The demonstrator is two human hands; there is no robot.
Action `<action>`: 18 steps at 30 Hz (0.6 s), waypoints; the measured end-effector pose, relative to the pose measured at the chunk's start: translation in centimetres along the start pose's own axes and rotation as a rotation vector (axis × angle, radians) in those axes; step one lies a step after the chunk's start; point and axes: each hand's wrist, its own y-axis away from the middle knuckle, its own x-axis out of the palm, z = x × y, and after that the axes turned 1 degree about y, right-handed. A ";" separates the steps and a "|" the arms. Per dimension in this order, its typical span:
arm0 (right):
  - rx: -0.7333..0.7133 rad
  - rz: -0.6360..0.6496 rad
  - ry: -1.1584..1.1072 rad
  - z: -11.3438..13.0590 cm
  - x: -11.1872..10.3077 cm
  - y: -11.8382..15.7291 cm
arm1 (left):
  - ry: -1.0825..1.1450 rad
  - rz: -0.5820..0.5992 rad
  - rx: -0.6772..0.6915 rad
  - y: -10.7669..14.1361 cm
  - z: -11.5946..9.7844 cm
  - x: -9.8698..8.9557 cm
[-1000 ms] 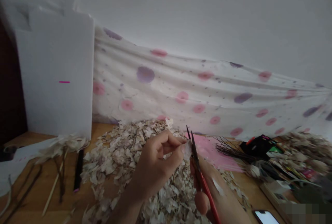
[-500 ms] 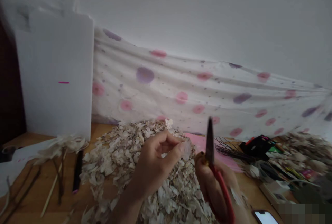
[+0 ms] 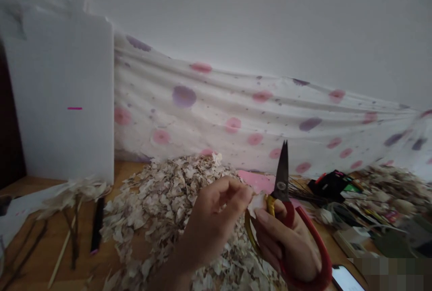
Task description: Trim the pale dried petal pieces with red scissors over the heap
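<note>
My left hand [image 3: 218,214] is closed in a pinch, thumb and forefinger on the edge of a thin whitish petal [image 3: 258,203]. The thumb of my right hand [image 3: 292,243] touches the other side of that petal. In the same right hand are scissors [image 3: 282,176] with red and yellow handles, their dark blades pointing up with the tips slightly apart. Both hands are above a large pile of dry, pale petals [image 3: 158,201] on the wooden table [image 3: 130,167].
A white foam board [image 3: 64,138] stands at the left. Near it lie a black marker [image 3: 97,226], a thin stick [image 3: 64,250] and a pale flower bunch [image 3: 81,192]. Right are a pink sheet [image 3: 249,177], a black pouch [image 3: 332,185] and a phone [image 3: 347,278]. Flowered cloth [image 3: 216,102] hangs behind.
My right hand has turned, and its thumb has come to the petal. The scissor handles now face me and the blades show their pivot. My left hand has shifted right with the petal.
</note>
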 end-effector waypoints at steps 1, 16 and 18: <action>0.016 0.089 -0.057 0.0 -0.3 -0.1 | 0.051 0.060 -0.027 -0.1 0.1 -0.3; 0.145 0.532 -0.431 -0.6 -1.4 -1.2 | 0.472 0.302 -0.249 -0.5 0.2 -0.7; 0.053 0.469 -0.351 -0.7 -0.8 -1.4 | 0.473 0.202 -0.181 -0.6 0.2 -0.7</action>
